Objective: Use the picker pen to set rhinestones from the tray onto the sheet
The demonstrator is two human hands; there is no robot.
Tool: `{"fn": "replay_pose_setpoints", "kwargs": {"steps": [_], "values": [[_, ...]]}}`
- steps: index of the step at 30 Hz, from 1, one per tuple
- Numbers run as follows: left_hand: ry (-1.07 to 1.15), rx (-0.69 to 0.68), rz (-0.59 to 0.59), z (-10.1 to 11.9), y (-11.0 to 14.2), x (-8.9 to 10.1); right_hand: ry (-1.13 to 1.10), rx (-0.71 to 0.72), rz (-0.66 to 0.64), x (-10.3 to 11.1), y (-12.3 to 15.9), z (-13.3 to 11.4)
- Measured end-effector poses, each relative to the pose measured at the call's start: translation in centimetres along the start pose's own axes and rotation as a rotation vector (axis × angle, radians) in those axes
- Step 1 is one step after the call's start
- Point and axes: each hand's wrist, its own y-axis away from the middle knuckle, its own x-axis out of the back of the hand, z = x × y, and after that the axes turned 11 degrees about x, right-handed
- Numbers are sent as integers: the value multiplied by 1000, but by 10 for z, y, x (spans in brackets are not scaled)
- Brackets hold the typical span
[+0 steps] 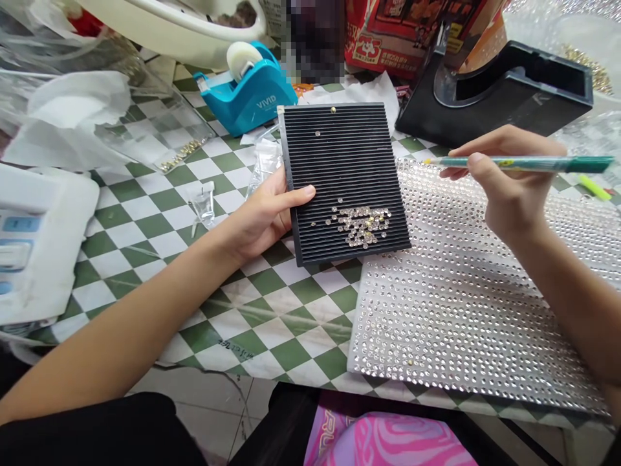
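My left hand grips the left edge of a black ridged tray, thumb on top and the other fingers beneath. Small clear rhinestones lie clustered on the tray's lower half, a few of them yellowish, and single ones sit near its top. In my right hand is a green pen-like stick, held level with its yellowish tip pointing left. That hand is above a white sheet covered in rows of rhinestones. The tray's lower right corner overlaps the sheet's left edge.
A blue tape dispenser and a black one stand behind the tray. A clear box with gold pieces and a small clear bag lie left. A white device sits at far left, on the green-and-white checked tablecloth.
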Motion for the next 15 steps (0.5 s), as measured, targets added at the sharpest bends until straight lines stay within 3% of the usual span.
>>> {"fn": "replay_pose_setpoints", "kwargs": {"steps": [5, 15], "values": [[-8, -2, -4, 0, 0, 1, 33, -90, -37, -1, -2, 15], [-35, -3, 3, 0, -1, 1, 35, -102, -61, -1, 0, 15]]}}
